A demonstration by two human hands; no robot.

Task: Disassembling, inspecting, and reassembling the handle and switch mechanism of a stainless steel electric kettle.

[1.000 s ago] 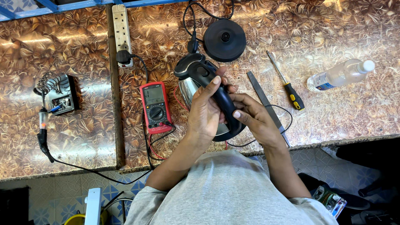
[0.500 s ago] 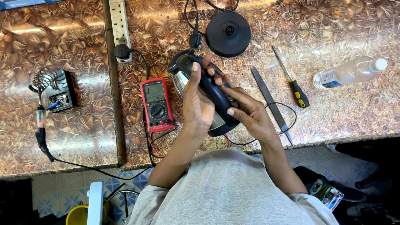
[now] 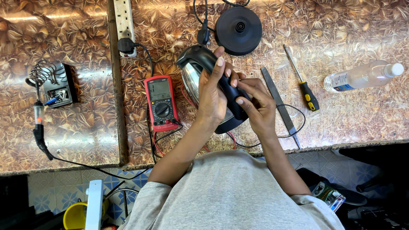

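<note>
An electric kettle (image 3: pixel 200 74) of steel with a black lid and handle lies tipped on its side on the bench (image 3: pixel 362 115), and both hands are on it. The left hand (image 3: pixel 213 96) is wrapped around the black handle, fingers curled over its upper end near the lid. The right hand (image 3: pixel 257 104) is closed on the lower part of the same handle, with its fingertips pressed against the black plastic (the thumb is hidden, so the exact grip there cannot be told).

Just beyond the kettle, at the far edge of the bench, sits its round black base (image 3: pixel 238 30) with a cord leading off. To the kettle's left lies a red multimeter (image 3: pixel 161 102), face up, its red and black leads running under the kettle. Farther left are a white power strip (image 3: pixel 124 21) with one black plug in it and a soldering iron (image 3: pixel 39 127) beside its coiled stand (image 3: pixel 51 83). To the kettle's right lie a flat metal file (image 3: pixel 279 106), then a screwdriver (image 3: pixel 302 81) with a black and yellow handle, then a clear plastic bottle (image 3: pixel 362 76) on its side.
</note>
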